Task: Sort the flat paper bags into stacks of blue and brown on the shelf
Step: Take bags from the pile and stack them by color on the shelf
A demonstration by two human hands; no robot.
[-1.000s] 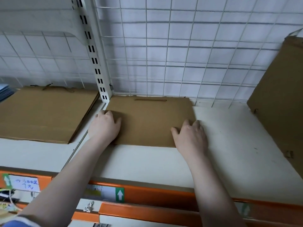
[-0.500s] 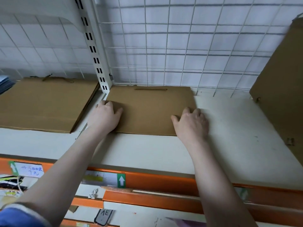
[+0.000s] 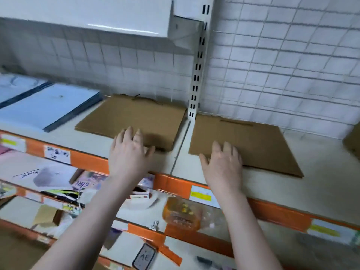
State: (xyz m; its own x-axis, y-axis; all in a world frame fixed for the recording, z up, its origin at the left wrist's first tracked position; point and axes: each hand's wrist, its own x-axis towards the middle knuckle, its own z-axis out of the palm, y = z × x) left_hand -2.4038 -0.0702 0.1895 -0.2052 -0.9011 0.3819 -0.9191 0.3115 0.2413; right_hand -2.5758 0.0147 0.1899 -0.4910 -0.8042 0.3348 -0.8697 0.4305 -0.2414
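Paper bags lie flat on a white shelf [image 3: 321, 191] with an orange front edge, a wire grid [image 3: 282, 65] behind: two brown stacks [image 3: 134, 119] [image 3: 253, 143], one blue stack [image 3: 48, 106]. Left hand [image 3: 128, 152] and right hand [image 3: 224, 164], fingers spread, each hold nothing at a brown stack's front edge; contact is unclear

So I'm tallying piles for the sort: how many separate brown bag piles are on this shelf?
3. One brown pile left of the upright, one right of it, one cut off at the right edge. More may lie outside the picture.
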